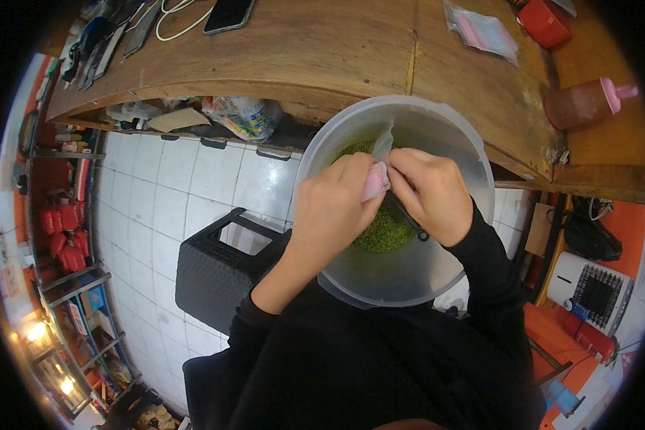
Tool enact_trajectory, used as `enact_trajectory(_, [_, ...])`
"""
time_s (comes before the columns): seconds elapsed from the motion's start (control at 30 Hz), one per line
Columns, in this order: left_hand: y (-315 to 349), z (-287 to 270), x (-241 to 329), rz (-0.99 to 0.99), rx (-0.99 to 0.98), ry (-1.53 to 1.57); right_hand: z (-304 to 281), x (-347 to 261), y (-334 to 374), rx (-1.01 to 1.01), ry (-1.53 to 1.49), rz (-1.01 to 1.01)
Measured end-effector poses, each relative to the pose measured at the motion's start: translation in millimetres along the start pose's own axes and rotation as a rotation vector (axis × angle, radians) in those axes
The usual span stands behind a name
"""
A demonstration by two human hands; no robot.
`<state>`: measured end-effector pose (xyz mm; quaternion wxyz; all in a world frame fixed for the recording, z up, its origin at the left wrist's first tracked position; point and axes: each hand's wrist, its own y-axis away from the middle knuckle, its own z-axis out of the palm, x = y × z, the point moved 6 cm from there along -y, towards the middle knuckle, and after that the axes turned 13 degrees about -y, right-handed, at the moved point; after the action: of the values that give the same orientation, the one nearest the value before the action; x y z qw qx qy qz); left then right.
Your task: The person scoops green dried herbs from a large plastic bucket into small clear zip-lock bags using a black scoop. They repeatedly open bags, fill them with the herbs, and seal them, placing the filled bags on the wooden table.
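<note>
The step in hand looks to be handling a small pink-striped plastic bag (375,182) over a translucent plastic tub (401,102) that holds fine green shreds (383,235). The bag is above the tub's middle, its clear end tipped away from the person. The left hand (331,204) is closed round the striped part; the right hand (435,190) has its fingers drawn in, thumb and fingertips pinching at the bag's near side. A dark handle (413,223) with a ringed end slants out below the right palm, seemingly tucked in that grip; what it ends in is hidden. Whether the bag's mouth is parted, I cannot tell. The next move, as I judge it, calls for a steady left pinch, with the right fingers freed enough to turn the handle without dragging the bag.

As for room, the tub's far rim overlaps the front edge of the wooden desk (322,54), so reaching forward means clearing both. There is free space inside the tub near the person and to the right of the shreds. On the left, a black stool (222,272) stands on the tiled floor (143,215), near the left forearm
</note>
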<state>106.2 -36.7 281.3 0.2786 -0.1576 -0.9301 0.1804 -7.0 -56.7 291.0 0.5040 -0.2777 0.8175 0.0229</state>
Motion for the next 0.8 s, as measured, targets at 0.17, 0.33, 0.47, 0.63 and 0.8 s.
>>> enact_trajectory(0.17, [3.4, -9.3, -2.6, -0.036, 0.053, -0.029, 1.6, -11.6, -0.3, 0.020, 0.092, -0.043])
enact_trajectory(0.33, [1.8, -13.2, 4.3, -0.026, 0.095, -0.028, -4.5, -8.3, 2.4, 0.102, 0.078, -0.046])
enact_trajectory(0.47, [2.7, -2.6, 6.6, 0.058, -0.059, 0.146, -16.0, -8.8, -0.4, 0.176, -0.107, -0.060])
enact_trajectory(0.63, [-7.1, -9.5, 3.7, -0.001, 0.039, 0.351, -21.9, -9.2, -0.7, 0.170, -0.180, -0.158])
enact_trajectory(0.8, [-3.5, 0.5, -14.3, -0.168, -0.004, 0.601, -15.0, -4.1, 3.3, 0.125, -0.463, 0.094])
